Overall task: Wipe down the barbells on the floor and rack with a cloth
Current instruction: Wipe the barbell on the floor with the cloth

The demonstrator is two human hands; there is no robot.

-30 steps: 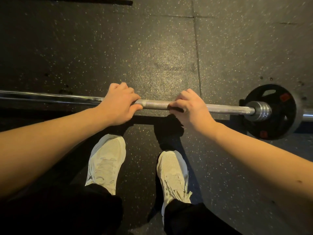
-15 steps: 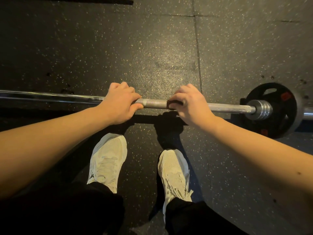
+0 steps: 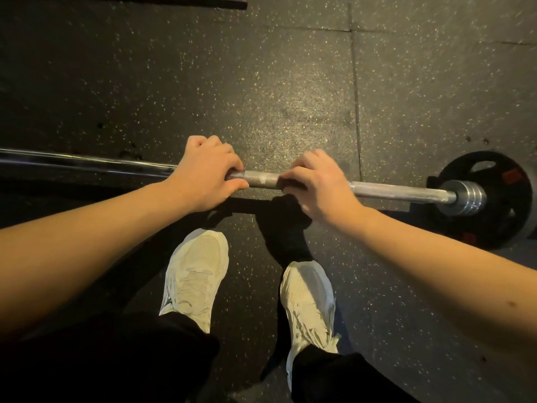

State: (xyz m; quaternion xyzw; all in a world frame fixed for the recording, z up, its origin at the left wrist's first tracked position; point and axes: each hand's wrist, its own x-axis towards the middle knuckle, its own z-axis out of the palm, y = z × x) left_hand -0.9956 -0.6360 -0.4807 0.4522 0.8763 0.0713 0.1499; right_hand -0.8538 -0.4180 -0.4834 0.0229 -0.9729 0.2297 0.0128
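A steel barbell lies across the speckled rubber floor, left to right. My left hand grips the shaft with fingers curled over it. A short stretch of knurled bar shows between my hands. My right hand grips the shaft just to the right, wrapped around a black cloth that hangs down below the bar and blends with the shadow. A black weight plate with red marks sits on the bar's right sleeve.
My two pale sneakers stand close behind the bar, under my arms. A dark strip lies on the floor at the top edge. Floor-mat seams run beyond the bar.
My right hand with the cloth has slid a little left along the bar, closing the gap to my left hand. The left hand has kept its grip in place.
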